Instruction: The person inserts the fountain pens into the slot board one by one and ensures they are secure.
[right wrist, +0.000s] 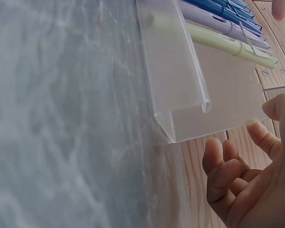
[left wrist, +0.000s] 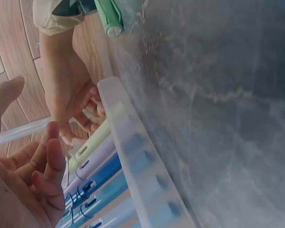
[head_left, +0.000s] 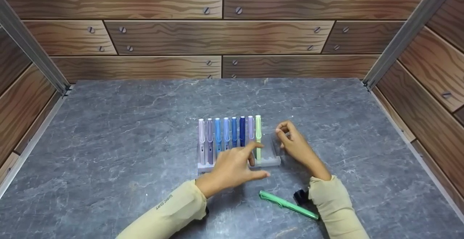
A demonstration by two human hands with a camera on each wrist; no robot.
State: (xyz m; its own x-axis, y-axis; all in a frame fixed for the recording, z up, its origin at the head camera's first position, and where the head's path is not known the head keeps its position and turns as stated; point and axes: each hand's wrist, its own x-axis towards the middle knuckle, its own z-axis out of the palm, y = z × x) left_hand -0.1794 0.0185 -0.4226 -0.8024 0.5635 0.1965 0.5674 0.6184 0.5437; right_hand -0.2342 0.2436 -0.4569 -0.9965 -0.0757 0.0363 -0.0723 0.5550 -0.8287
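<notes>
A clear pen stand [head_left: 274, 162] holds a row of several capped pens in lilac, purple, blue and, at the right end, light green [head_left: 258, 126]. In front of it is my left hand [head_left: 232, 168], thumb and index finger spread apart with nothing between them. Its index fingertip overlaps the light green pen in the head view. At the stand's right side, my right hand [head_left: 295, 143] pinches the clear edge between thumb and index finger [right wrist: 262, 137], the other fingers curled below. A green pen [head_left: 288, 205] lies on the table nearer to me.
The grey marbled table [head_left: 127, 130] is bordered by wood-patterned panels [head_left: 217, 38] at the back and sides. A black wrist device [head_left: 301, 197] sits at the right sleeve, close beside the green pen.
</notes>
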